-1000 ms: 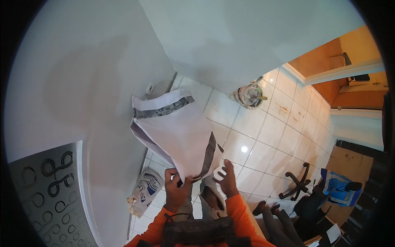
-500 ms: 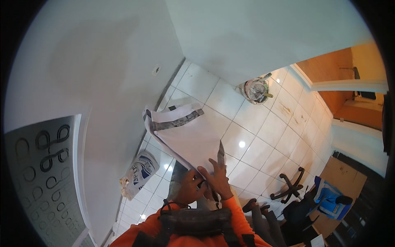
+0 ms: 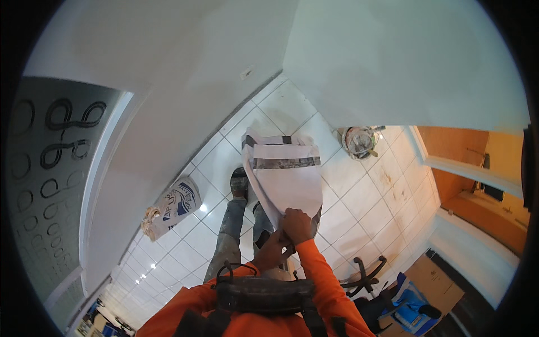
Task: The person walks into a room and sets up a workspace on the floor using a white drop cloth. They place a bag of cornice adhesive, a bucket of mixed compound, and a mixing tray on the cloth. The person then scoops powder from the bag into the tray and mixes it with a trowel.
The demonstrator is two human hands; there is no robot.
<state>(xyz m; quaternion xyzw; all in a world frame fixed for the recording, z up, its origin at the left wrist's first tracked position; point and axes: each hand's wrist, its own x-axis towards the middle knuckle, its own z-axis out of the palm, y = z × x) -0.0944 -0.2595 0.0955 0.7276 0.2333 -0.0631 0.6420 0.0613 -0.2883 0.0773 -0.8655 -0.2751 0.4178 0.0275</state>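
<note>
A large white, sack-like piece of thin material (image 3: 286, 188) with dark grey bands hangs out in front of my legs, its banded end pointing away. My right hand (image 3: 297, 223) is closed in a fist on its gathered near end. Just below and to the left, my left hand (image 3: 272, 251) is closed at the same gathered end, close against the right hand. Its fingertips are partly hidden. Whether the material is cloth, paper or plastic I cannot tell.
A white and blue printed bag (image 3: 178, 202) lies on the tiles by the left wall. A paint-smeared bucket (image 3: 358, 141) stands at the right wall's foot. An office chair base (image 3: 365, 278), a blue package (image 3: 412, 306) and a cardboard box (image 3: 438, 281) are at the lower right.
My right hand's spread fingers have closed on the near end. The white material has swung to straight ahead. My view has turned, and my legs and shoe now show.
</note>
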